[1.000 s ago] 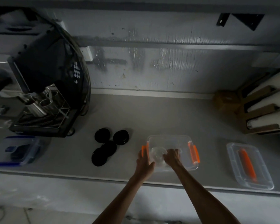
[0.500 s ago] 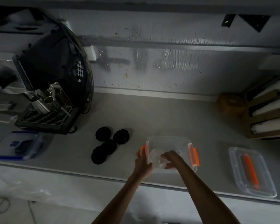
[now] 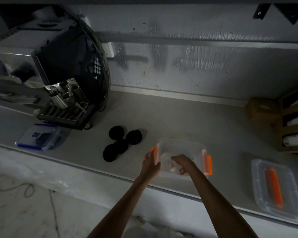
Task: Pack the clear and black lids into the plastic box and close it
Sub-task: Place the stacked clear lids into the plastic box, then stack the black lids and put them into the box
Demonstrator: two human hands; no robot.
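A clear plastic box with orange side clips stands open near the counter's front edge. My left hand grips its left wall by the orange clip. My right hand reaches down inside the box, fingers curled over a clear lid lying on the bottom; whether it still holds that lid I cannot tell. Several black lids lie in a loose cluster on the counter, left of the box. The box's clear cover, with an orange handle, lies flat at the far right.
A black coffee machine fills the back left. In front of it sits a blue-rimmed container. A wooden rack with white rolls stands at the back right, a brown box beside it. The counter edge runs close below the box.
My right hand has gone from the box's near rim down into the box with the clear lid. The left hand stays on the left wall.
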